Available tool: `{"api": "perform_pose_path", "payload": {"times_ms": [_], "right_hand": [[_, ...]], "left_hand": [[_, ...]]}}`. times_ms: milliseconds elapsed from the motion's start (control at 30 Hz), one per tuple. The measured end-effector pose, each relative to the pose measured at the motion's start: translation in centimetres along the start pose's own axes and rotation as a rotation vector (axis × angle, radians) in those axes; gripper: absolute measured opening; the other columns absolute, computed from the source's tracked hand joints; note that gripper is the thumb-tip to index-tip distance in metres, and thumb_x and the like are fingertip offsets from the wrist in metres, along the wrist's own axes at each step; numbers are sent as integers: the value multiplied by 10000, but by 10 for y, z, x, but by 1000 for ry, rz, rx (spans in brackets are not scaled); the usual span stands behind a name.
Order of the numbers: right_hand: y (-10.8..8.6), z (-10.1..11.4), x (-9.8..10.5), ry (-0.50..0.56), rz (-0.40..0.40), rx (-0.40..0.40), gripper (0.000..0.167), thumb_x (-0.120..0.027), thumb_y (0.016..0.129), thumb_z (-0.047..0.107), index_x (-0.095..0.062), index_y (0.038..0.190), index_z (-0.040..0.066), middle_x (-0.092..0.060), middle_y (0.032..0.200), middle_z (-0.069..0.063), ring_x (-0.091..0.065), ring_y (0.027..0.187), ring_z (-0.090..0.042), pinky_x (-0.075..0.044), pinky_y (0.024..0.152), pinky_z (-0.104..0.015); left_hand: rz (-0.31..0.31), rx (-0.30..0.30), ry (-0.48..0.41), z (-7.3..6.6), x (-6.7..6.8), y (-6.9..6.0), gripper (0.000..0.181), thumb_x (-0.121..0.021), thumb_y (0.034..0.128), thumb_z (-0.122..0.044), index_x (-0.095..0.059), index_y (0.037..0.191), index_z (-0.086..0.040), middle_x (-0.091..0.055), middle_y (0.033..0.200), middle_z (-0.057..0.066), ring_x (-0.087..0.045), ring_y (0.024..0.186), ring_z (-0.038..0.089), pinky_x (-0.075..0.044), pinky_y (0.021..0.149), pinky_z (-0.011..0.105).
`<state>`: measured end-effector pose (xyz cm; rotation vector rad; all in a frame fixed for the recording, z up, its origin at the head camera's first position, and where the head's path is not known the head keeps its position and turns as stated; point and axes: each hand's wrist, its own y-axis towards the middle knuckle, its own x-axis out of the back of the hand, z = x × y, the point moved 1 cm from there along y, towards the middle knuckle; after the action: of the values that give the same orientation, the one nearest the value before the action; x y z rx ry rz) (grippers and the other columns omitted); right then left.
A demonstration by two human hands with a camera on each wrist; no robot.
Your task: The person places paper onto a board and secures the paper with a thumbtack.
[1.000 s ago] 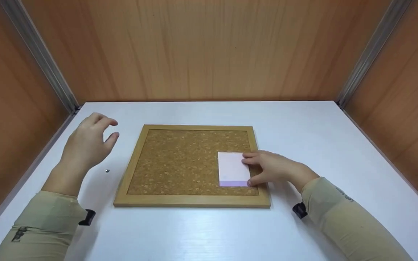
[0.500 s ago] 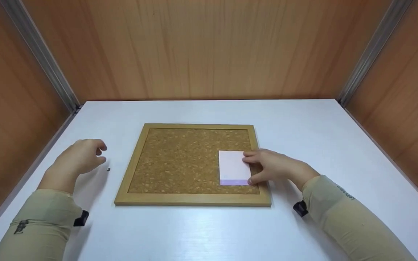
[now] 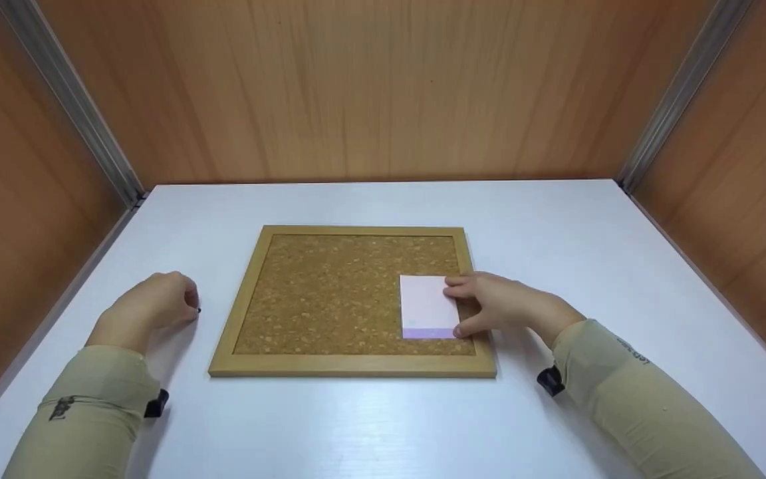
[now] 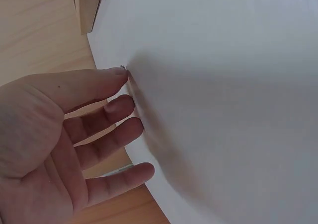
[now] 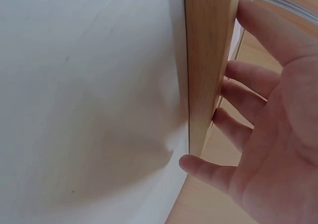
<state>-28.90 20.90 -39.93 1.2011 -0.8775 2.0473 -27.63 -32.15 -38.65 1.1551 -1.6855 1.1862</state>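
My left hand (image 3: 157, 303) is low over the white table, left of the corkboard (image 3: 330, 299). Thumb and forefinger close on a small silvery metal piece (image 3: 199, 310), too small to name surely. In the left wrist view this metal piece (image 4: 122, 67) shows at the thumb tip; the forefinger is mostly hidden, and the other fingers are spread. A pale pink paper note (image 3: 427, 306) with a purple lower strip lies on the cork near the board's right side. My right hand (image 3: 499, 303) rests there, thumb and fingertips spread and touching the note's right edge.
The board lies flat, its wooden frame (image 3: 356, 366) raised around the cork. A white table (image 3: 356, 426) carries everything. Wood-grained panels (image 3: 383, 93) rise behind and at both sides, joined by metal corner posts (image 3: 679, 100).
My left hand has come down toward the small metal piece, and its thumb and forefinger have closed there. The right hand, note and board have kept their places.
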Motion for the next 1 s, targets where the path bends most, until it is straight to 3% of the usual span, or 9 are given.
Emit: {"api": "perform_pose_path", "payload": {"times_ms": [400,633,1000], "right_hand": [[1,0,-1,15,6,-9,802,-788,887,450,-462,1530,97,-315,1641,-69,-204,1520,-351,-190,1217,-523],[1,1,0,22,15,-18,800,-790,892,427,-450,1535,94,-301,1646,-71,-187,1524,-353,-174,1221,-523],[-1,4,2,-4,15,3,794,-783,899,412,-444,1535,79,-297,1646,-80,-178,1525,-360,-175,1222,-518]], "left_hand": [[-20,-25,17,-2,-2,-2,89,-665,868,-10,-733,897,-58,-676,888,91,-584,830,289,-507,776,526],[-26,-7,19,-3,0,0,84,-682,860,-15,-751,883,-57,-685,890,97,-604,834,295,-515,775,532],[-54,31,5,-1,7,1,66,-635,896,-49,-686,875,-13,-620,843,136,-559,788,305,-496,677,440]]}}
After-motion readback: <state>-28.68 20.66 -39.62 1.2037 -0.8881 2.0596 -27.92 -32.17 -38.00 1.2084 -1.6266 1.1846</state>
